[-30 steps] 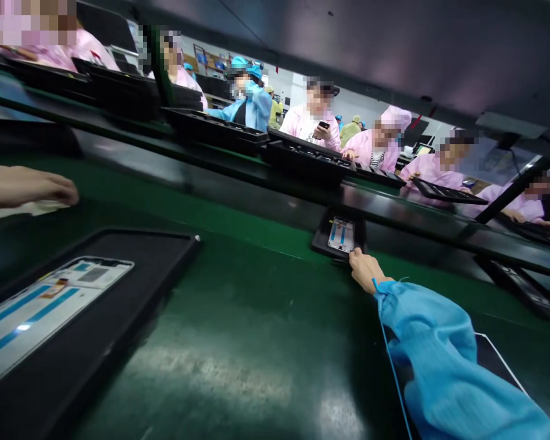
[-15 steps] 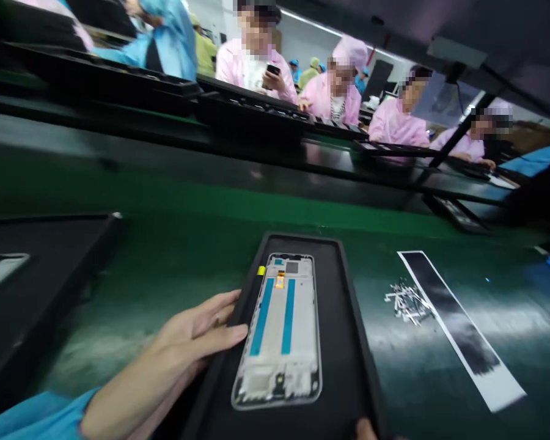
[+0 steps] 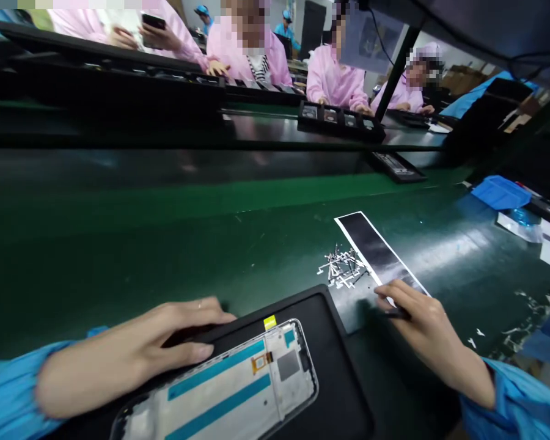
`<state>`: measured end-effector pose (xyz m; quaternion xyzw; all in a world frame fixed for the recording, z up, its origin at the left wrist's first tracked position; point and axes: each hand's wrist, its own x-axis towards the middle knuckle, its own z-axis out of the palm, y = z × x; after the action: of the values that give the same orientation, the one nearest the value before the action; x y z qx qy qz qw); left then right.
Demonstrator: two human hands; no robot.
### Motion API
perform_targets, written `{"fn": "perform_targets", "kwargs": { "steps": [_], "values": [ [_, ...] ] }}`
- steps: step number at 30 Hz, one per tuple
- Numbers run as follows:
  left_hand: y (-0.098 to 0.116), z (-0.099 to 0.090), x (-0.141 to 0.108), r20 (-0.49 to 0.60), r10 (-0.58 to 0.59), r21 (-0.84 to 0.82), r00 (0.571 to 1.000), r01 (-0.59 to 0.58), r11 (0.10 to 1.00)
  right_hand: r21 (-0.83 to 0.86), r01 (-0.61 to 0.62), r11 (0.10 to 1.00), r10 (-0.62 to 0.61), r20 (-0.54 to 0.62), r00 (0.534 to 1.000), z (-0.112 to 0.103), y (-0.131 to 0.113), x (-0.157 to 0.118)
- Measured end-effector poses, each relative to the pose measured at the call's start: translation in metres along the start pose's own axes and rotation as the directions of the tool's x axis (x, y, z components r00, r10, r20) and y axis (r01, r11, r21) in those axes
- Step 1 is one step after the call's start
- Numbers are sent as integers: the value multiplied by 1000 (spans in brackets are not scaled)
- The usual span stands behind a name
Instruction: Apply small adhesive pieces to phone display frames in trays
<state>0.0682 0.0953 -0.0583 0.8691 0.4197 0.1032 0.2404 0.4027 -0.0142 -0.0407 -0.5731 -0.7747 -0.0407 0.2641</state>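
Observation:
A silver phone frame (image 3: 224, 391) with blue strips and an orange flex connector lies slantwise in a black tray (image 3: 337, 366). My left hand (image 3: 142, 342) grips the tray's far left edge, thumb over the rim. At the right, my right hand (image 3: 417, 324) is closed, its fingertips pinched by a sheet with a long black strip (image 3: 380, 247). Something dark and thin shows under those fingers, too hidden to name exactly. Left of the sheet lies a pile of small black-and-white pieces (image 3: 343, 267). A yellow tab (image 3: 270, 322) sticks up by the frame's edge.
A blue bin (image 3: 501, 192) and a clear bag (image 3: 522, 225) lie at the far right. White scraps (image 3: 527, 318) are scattered on the green table there. Behind a raised shelf, people in pink work near black trays (image 3: 341, 121). A smaller black tray (image 3: 398, 166) lies beneath the shelf.
The tray with the phone frame has turned clockwise and sits lower in view. My right hand has left the tray's near edge and reached the sheet. The view has swung right.

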Motion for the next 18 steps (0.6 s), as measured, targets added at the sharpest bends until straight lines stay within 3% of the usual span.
{"fn": "perform_targets", "kwargs": {
  "steps": [3,5,9,14,18],
  "values": [
    [38,-15,46,168,21,85,986,-36,996,47,-36,998,34,28,999,15,9,7],
    [68,-16,76,269,48,187,962,-100,977,72,-49,996,49,12,999,19,11,9],
    [110,12,122,263,-1,279,965,-75,958,107,-57,993,63,-54,997,16,9,8],
    [115,45,147,247,-30,267,969,-39,963,127,-79,989,95,-128,987,8,8,1],
    [111,41,146,259,-21,233,966,-42,972,154,-106,982,128,-140,982,8,10,-3]
  ]
}}
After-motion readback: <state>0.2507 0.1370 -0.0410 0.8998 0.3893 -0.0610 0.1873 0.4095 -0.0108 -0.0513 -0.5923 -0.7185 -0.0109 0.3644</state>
